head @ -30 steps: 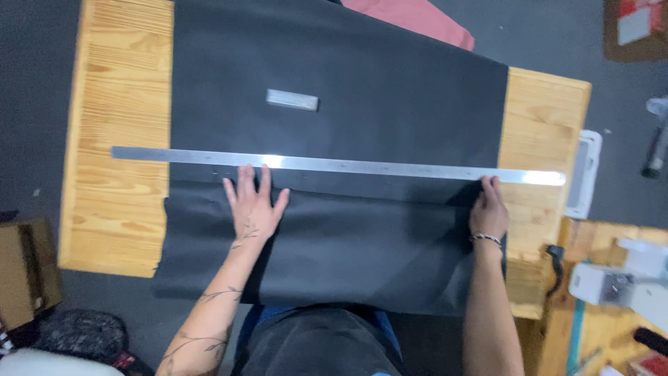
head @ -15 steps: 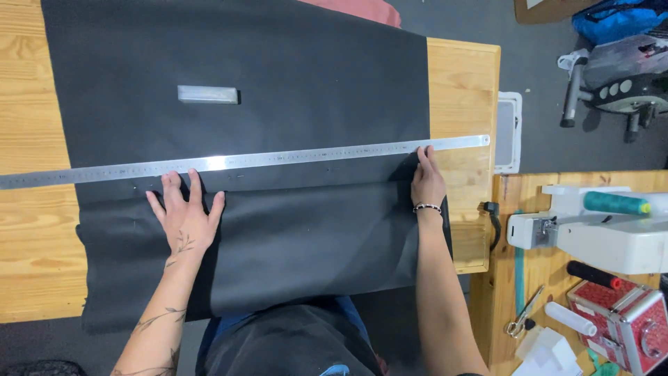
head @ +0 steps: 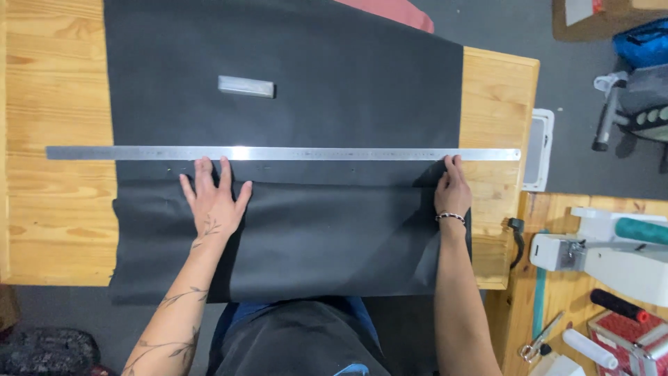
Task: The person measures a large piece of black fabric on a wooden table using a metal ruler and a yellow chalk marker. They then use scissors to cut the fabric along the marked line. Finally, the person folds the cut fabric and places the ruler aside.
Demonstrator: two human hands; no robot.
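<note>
Wooden table (head: 56, 209), pale pine boards, stands on a dark grey floor (head: 508, 28) and carries a large sheet of black fabric (head: 334, 90) that covers most of its top and hangs over the near edge. Across the fabric lies a long steel ruler (head: 313, 153), flat and running left to right, its left end out over bare wood and its right end just past the fabric's right edge. Left hand (head: 212, 198) lies flat on the fabric with fingers spread, palm down, gripping nothing; its fingertips reach up to the ruler's near edge, whether touching it cannot be told. Right hand (head: 452, 188) rests on the fabric near its right edge, fingers together and extended, their tips at the ruler's near edge, holding nothing; a beaded bracelet (head: 450, 217) circles the wrist. A small grey rectangular block (head: 246, 86) sits on the fabric beyond the ruler, well apart from both hands. Beside the table's right end a second wooden bench (head: 550, 278) holds a white sewing machine (head: 605, 254), a red case (head: 626, 338) and scissors (head: 539, 341). A pink piece of cloth (head: 396, 12) shows past the far edge.
</note>
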